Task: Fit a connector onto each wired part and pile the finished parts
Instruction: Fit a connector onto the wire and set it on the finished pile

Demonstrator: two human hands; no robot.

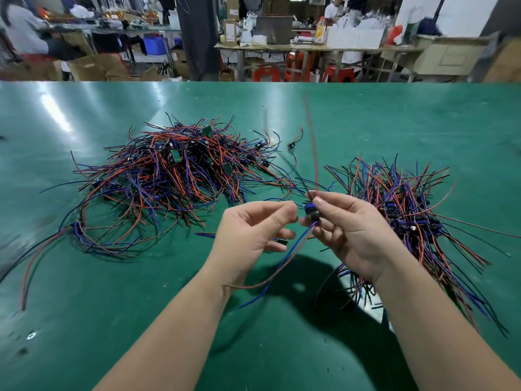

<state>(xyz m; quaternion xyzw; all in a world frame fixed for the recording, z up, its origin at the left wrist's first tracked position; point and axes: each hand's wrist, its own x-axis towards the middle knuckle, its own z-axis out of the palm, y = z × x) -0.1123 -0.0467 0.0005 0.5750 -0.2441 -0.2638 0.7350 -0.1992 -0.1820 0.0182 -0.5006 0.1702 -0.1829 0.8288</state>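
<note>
My right hand [349, 230] pinches the connector [311, 212], its wires [299, 244] running near to far. My left hand [253, 230] sits just left of it, fingertips together. I cannot tell whether they hold anything.

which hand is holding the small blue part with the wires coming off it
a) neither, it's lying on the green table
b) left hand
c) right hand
c: the right hand pinches the blue part between thumb and fingertips, raised above the green table, with its wires trailing up and down. The left hand is only close beside it.
</note>
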